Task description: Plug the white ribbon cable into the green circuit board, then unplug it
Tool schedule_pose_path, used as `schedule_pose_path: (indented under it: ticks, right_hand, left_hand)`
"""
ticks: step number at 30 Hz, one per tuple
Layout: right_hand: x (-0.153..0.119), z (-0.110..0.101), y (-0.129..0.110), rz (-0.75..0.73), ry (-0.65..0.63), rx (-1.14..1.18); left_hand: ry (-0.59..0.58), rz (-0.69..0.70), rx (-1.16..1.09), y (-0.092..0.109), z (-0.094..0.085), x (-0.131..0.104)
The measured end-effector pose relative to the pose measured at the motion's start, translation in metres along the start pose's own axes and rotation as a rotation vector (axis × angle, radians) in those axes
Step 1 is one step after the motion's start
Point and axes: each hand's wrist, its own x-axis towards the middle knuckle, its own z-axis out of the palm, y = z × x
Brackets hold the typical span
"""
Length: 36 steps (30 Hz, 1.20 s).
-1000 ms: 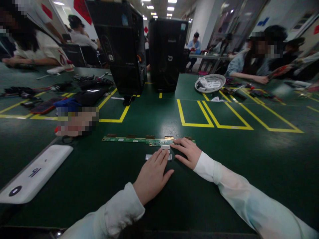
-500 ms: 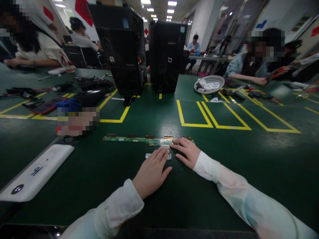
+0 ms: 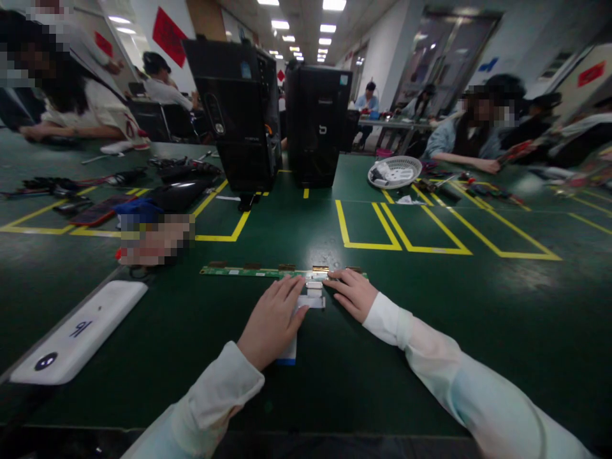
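Observation:
A long, narrow green circuit board point(image 3: 239, 272) lies across the table. From its middle a white flat cable point(image 3: 313, 302) comes toward me, and a blue-ended strip point(image 3: 287, 361) shows below my left hand. My left hand point(image 3: 275, 319) lies palm down over part of the cable, its fingertips at the board's near edge and its thumb apart. On the board's right part rest the fingertips of my right hand point(image 3: 354, 293), with the fingers spread. Neither hand is wrapped round anything.
Two black computer towers point(image 3: 313, 127) stand at the back. A white basket point(image 3: 394, 172) of parts is at the back right. On the left lie a white device point(image 3: 79, 331), tools and cables. People sit around the table. Yellow tape marks point(image 3: 373, 245) the green surface.
My left hand has shifted left, uncovering more of the white cable and its blue end. The right hand stays on the board. The camera view has tilted slightly up.

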Motion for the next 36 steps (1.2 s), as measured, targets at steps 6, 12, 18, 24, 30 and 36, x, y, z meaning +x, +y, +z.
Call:
schedule_pose_path:
  ticks: [6, 12, 18, 24, 30, 36]
  right_hand:
    - [-0.001, 0.001, 0.002, -0.001, -0.001, -0.003]
    - [-0.001, -0.001, -0.002, 0.028, -0.021, -0.016]
    - [0.004, -0.006, -0.016, -0.09, -0.059, 0.044]
    - [0.008, -0.005, -0.019, -0.056, -0.116, 0.04]
    - [0.01, -0.007, -0.02, -0.01, -0.172, 0.005]
    - [0.01, -0.01, -0.025, 0.043, -0.222, -0.05]
  left_hand:
    - [0.006, -0.144, 0.063, -0.022, -0.016, -0.035]
    - [-0.011, -0.244, 0.165, -0.041, -0.009, -0.087]
    - [0.079, -0.271, 0.215, -0.05, -0.001, -0.096]
    - [0.084, -0.277, 0.212, -0.051, 0.001, -0.086]
    - [0.099, -0.272, 0.233, -0.051, 0.004, -0.086]
    - [0.114, -0.267, 0.229, -0.053, 0.005, -0.087]
